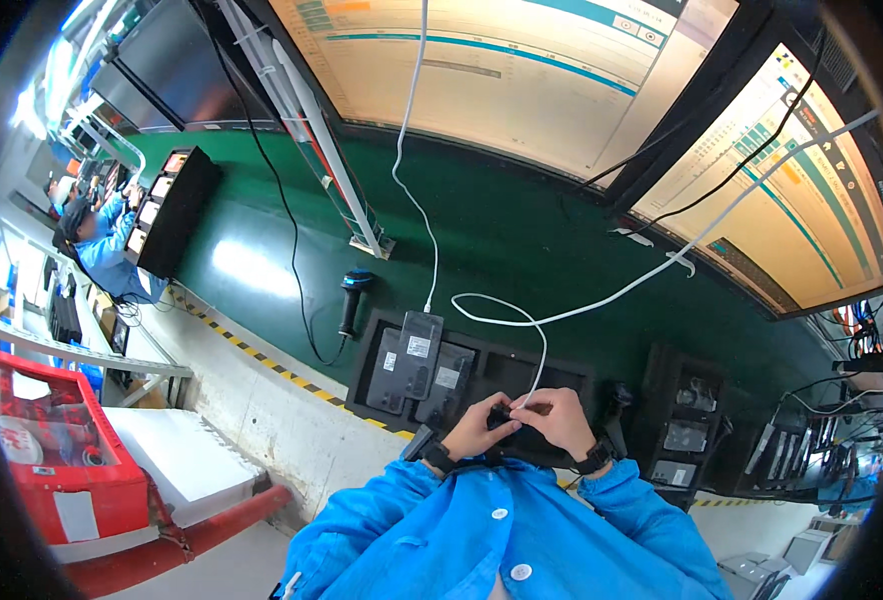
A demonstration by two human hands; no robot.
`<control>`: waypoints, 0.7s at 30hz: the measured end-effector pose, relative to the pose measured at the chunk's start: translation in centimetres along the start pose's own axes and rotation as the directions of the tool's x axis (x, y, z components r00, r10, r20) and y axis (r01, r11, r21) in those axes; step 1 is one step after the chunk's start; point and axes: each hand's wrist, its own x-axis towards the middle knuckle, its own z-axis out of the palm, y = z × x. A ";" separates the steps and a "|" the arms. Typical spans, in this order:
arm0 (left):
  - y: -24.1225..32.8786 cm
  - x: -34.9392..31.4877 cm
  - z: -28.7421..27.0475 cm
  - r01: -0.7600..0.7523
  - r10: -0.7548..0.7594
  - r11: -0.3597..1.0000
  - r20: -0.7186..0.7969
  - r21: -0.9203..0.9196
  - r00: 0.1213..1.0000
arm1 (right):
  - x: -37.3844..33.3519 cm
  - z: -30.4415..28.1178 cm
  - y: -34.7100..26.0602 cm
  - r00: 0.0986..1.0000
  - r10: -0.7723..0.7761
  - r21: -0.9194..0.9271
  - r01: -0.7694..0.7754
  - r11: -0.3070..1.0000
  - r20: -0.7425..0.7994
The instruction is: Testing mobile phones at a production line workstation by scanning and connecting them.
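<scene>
My left hand (478, 430) pinches a small black object (503, 413) whose kind I cannot make out. My right hand (562, 420) is closed on the end of a white cable (542, 352), close against the black object. Whether the cable is plugged into it is hidden by my fingers. Both hands are above the near edge of a black compartment tray (537, 368). In the tray's left part lie flat black labelled devices (449, 376). Across them rests another black device (421, 347), with a second white cable (423, 212) running up from its far end.
A handheld scanner (354, 290) lies on the green bench (262, 220), left of the tray. Two lit monitors (502, 85) stand behind. Another black tray (652, 440) is at right. A red box (77, 450) stands lower left. A co-worker (107, 245) sits far left.
</scene>
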 end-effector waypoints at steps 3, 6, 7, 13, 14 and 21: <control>-0.4 0.1 0.0 -0.032 0.032 0.999 0.001 0.014 0.999 | -0.4 0.4 0.6 0.999 0.045 0.006 -0.045 0.999 0.013; -0.6 -0.2 0.1 -0.030 0.030 0.997 -0.001 0.078 1.000 | -0.9 0.9 0.9 0.998 0.061 0.288 -0.061 0.956 0.008; -0.7 -0.4 0.3 -0.023 0.025 1.000 -0.133 0.021 0.991 | -1.0 1.0 1.9 0.999 0.012 0.145 -0.007 0.989 -0.039; -0.9 -1.0 -2.8 -0.025 -0.006 0.998 -0.509 -0.054 0.861 | 0.4 -2.9 7.0 0.928 0.122 0.158 -0.070 0.985 -0.353; -1.1 -1.2 -3.8 -0.011 -0.001 1.000 -0.553 -0.018 0.833 | 0.8 -3.5 8.5 0.910 0.082 0.134 -0.030 0.991 -0.406; -2.8 -1.2 -9.2 0.266 0.263 0.775 -0.675 0.573 0.689 | 0.8 -4.4 10.1 0.786 -0.220 -0.553 -0.178 0.814 -0.577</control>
